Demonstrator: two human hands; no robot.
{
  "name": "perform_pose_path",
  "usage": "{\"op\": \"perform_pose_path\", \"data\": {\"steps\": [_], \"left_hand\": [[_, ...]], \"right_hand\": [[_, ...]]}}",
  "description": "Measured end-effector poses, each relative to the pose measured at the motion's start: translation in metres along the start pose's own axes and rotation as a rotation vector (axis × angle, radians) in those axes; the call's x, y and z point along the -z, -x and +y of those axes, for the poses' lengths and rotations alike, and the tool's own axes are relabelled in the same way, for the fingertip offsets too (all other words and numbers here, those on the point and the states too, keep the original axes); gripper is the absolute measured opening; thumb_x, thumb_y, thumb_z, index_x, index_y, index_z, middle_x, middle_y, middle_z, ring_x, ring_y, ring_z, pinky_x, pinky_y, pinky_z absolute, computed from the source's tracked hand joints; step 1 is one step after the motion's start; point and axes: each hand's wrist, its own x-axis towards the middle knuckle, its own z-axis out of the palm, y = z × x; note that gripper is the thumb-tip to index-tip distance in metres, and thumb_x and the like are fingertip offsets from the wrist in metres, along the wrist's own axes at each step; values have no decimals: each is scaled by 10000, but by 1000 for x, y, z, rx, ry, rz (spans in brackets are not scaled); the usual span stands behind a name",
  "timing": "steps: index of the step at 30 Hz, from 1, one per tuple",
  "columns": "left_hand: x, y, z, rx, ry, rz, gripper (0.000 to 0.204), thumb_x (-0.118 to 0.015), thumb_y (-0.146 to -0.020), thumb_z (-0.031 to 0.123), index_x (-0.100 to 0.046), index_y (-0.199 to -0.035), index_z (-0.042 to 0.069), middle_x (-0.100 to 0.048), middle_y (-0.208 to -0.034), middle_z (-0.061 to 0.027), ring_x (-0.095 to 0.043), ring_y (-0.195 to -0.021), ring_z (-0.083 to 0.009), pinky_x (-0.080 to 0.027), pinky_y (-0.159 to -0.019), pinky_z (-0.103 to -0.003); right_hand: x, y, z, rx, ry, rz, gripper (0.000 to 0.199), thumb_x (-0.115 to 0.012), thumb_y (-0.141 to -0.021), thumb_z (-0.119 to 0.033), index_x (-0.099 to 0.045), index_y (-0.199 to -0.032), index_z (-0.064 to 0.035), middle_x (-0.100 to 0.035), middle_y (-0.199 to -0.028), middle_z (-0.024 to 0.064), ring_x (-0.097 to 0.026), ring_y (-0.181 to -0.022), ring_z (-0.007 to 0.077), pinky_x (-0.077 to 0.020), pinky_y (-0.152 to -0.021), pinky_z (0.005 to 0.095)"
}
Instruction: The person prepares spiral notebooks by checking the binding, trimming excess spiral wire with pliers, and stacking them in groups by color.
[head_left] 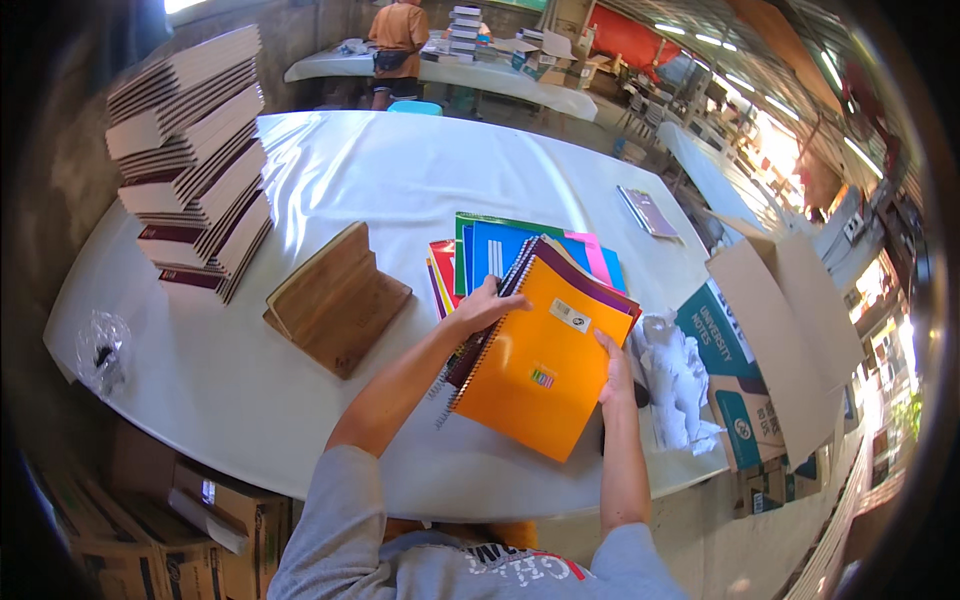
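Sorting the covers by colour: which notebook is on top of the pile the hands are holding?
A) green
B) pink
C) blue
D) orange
D: the orange notebook lies uppermost, with the left hand at its top edge and the right hand at its right edge.

Bright daylight, pouring in from the open right side and the upper left corner. Strong glare across the white tabletop (400,170), blown-out highlights at far right. Soft, short shadows under the orange notebook (540,365). Heavy fisheye bending toward the rim, dark vignette at the corners. Sharp centre, smeared and blurred edges.
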Motion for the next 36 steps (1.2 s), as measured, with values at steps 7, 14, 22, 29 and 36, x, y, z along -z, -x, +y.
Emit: {"op": "perform_pose_path", "data": {"steps": [7,14,22,29,36], "left_hand": [[-2,63,40,-218,465,5,775,-676,-783,171,-127,-1325,98,-529,-1112,-157,-541,-1021,-227,-442,-841,-337],[39,125,101,-149,696,-152,971,-673,-747,267,42,-1392,143,-526,-1113,-161,-590,-946,-257,-498,-810,-362],[19,165,-20,68,1241,-430,552,-564,-834,362,-390,-1279,87,-518,-1193,-172,-571,-1011,-299,-507,-820,-388],[13,205,-41,105,1306,-438,530,-540,-848,373,-408,-1270,82,-511,-1207,-172,-555,-1035,-316,-502,-819,-417],[30,214,-26,265,1252,-466,512,-515,-863,384,-425,-1262,76,-504,-1221,-171,-539,-1059,-333,-497,-819,-446]], "right_hand": [[-44,69,-34,399,127,83,597,-644,-765,-63,-337,-1275,-104,-505,-1173,104,-511,-1067,253,-447,-878,370],[-105,124,-127,379,377,-223,838,-592,-845,-184,6,-1429,-247,-258,-1400,170,-430,-1172,284,-400,-939,387],[-140,175,-118,429,1059,-756,1169,-858,-489,-152,-158,-1420,-247,7,-1481,89,-531,-897,208,-552,-634,311],[-165,171,-77,604,1276,-780,1312,-890,-352,-188,-129,-1419,-142,-326,-1352,178,-429,-1129,330,-349,-984,415],[-130,139,-61,621,991,-803,1439,-916,-307,-224,-9,-1421,-129,-281,-1372,170,-312,-1258,319,-268,-1042,414]]}}
